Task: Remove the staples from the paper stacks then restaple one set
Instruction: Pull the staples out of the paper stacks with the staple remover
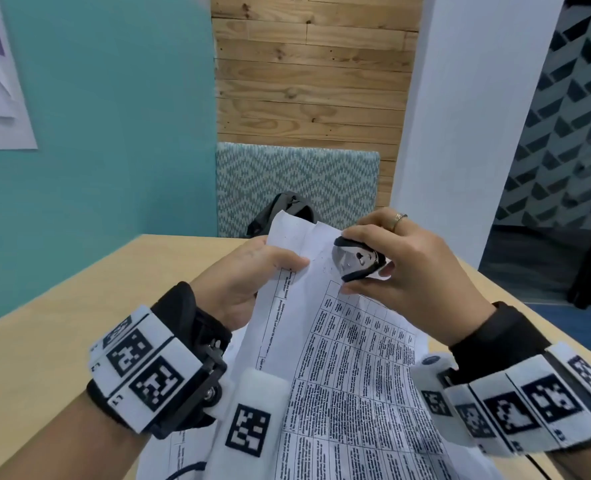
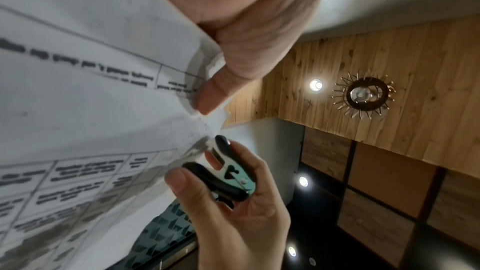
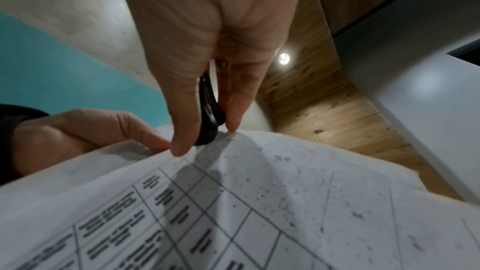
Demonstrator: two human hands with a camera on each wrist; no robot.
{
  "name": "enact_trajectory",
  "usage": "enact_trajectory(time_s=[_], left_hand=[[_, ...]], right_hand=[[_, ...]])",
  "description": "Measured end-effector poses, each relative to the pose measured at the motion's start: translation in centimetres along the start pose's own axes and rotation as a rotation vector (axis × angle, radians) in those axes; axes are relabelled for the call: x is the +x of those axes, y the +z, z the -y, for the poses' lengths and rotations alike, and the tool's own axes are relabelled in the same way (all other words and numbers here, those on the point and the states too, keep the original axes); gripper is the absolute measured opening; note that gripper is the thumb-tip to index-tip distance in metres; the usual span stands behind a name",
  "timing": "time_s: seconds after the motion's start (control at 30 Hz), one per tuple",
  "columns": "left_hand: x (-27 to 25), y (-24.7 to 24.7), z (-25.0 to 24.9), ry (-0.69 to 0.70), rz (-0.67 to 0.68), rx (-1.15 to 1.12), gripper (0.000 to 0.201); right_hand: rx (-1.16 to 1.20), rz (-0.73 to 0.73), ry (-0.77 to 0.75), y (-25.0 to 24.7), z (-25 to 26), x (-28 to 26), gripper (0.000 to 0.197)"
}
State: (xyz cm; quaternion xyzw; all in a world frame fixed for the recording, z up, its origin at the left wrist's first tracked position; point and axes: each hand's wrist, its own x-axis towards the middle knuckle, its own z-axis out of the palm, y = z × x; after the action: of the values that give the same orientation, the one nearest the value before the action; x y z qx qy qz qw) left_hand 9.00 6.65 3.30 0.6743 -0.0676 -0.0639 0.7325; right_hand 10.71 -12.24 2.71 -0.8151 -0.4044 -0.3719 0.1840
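From the head view, my left hand (image 1: 249, 282) pinches the far left edge of the paper stack (image 1: 349, 375), thumb on top and fingers curled behind, lifting it off the wooden table (image 1: 62, 341) so the printed grid tilts toward me. My right hand (image 1: 404, 271) grips the staple remover (image 1: 358, 259), a small black and silver claw tool, between thumb and fingers, and its claw end touches the stack's far edge just right of my left thumb. A ring (image 1: 399, 220) sits on one finger of that hand. More printed sheets (image 1: 197, 448) lie under the raised stack near me. Beyond the table stands a patterned chair (image 1: 297, 181) with a dark bag (image 1: 283, 213) on it, before a wooden plank wall (image 1: 314, 64). From the left wrist view, my left hand (image 2: 246, 34) pinches a crumpled corner of the paper stack (image 2: 91, 100), and below it my right hand (image 2: 233, 213) holds the staple remover (image 2: 221, 169), its metal tip against the paper's edge. A spiked lamp (image 2: 363, 95) hangs on the wooden ceiling. From the right wrist view, my right hand (image 3: 207, 38) clasps the staple remover (image 3: 207, 110), mostly hidden between thumb and fingers, at the edge of the paper stack (image 3: 259, 202), while my left hand (image 3: 85, 128) holds that edge just to the left.
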Motion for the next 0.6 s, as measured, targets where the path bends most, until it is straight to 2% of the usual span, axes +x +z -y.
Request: enact_trajectory(time_s=[0.17, 0.27, 0.37, 0.47, 0.6], left_hand=[[-0.1, -0.1, -0.1, -0.037, 0.053, -0.046, 0.020], [-0.3, 0.5, 0.3, 0.009, 0.101, -0.065, 0.041], [-0.2, 0.8, 0.8, 0.067, 0.025, -0.068, 0.049], [-0.1, 0.8, 0.8, 0.114, -0.024, -0.061, 0.048], [-0.2, 1.0, 0.5, 0.157, -0.039, -0.021, 0.035]], right_hand=[[-0.002, -0.003, -0.014, -0.2, 0.1, 0.2, 0.046], [-0.001, 0.005, -0.027, -0.1, 0.4, 0.2, 0.046], [0.015, 0.002, -0.036, -0.2, 0.6, 0.3, 0.046], [0.025, -0.006, -0.046, -0.5, 0.6, 0.3, 0.047], [0.005, -0.009, -0.060, -0.8, 0.9, 0.4, 0.046]])
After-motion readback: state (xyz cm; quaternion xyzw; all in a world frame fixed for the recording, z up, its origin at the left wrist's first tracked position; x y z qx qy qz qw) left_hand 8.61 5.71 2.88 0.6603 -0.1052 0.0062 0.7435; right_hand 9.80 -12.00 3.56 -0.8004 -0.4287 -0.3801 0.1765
